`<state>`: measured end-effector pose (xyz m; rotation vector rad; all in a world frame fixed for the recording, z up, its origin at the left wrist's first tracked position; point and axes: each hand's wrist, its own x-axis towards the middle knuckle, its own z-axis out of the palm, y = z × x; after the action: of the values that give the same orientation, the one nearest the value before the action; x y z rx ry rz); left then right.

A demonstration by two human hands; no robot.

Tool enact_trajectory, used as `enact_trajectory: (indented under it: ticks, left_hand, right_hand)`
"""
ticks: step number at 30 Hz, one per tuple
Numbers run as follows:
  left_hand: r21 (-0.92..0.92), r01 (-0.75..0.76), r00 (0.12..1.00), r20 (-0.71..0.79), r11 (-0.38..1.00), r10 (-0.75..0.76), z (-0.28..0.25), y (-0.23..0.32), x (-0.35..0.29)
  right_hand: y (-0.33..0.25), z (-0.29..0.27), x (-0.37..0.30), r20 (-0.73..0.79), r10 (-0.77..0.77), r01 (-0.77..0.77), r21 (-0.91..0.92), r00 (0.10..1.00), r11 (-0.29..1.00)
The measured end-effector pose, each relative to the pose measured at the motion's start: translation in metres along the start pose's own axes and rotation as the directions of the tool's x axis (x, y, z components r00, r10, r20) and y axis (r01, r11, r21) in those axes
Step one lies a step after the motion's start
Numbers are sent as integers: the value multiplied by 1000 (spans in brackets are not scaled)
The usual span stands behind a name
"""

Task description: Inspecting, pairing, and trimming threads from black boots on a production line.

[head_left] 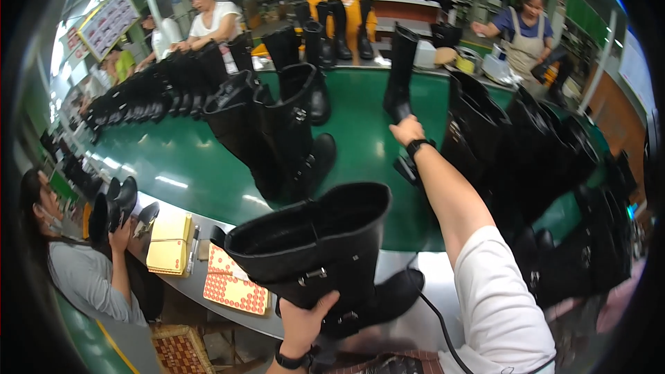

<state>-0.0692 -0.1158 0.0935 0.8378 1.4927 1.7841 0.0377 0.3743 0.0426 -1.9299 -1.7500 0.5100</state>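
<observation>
My left hand is closed on the ankle area of a tall black boot, close in front of me. Its wide shaft opening tips up toward me, buckled straps cross it, and its toe points right. My right arm reaches far over the green table, where my right hand grips the foot of another tall black boot that stands upright. Some of the right fingers are hidden behind that boot. Left of it stands a pair of buckled black boots; more black boots crowd the right side.
Around the green tabletop, a long row of black boots lines the far left. Yellow card stacks and a sheet of red round stickers lie near left. A seated co-worker holds black footwear; other people work behind the table.
</observation>
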Motion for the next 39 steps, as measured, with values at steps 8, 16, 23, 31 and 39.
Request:
enact_trajectory:
  ticks: [8, 16, 23, 31, 39]
  left_hand:
    - [-13, 76, 996, -37, 997, -77, -16, -23, 12]
    - [55, 87, 995, 45, 995, -90, -19, -19, 13]
    - [72, -15, 999, 33, 997, 13, -4, -6, 12]
    - [102, -145, 978, 165, 984, 127, -4, 0, -15]
    - [-331, -102, 992, 36, 938, 121, -35, 41, -30]
  right_hand:
    - [29, 46, 49, -174, 58, -91, -187, 983, 978]
    - [15, 56, 48, 34, 42, -31, -273, 999, 962]
    - [-13, 17, -1, 397, 50, -160, 249, 917, 955]
    - [-16, -40, -99, 787, -278, -485, 573, 551, 661]
    - [17, -166, -168, 811, -340, -385, 539, 476, 749]
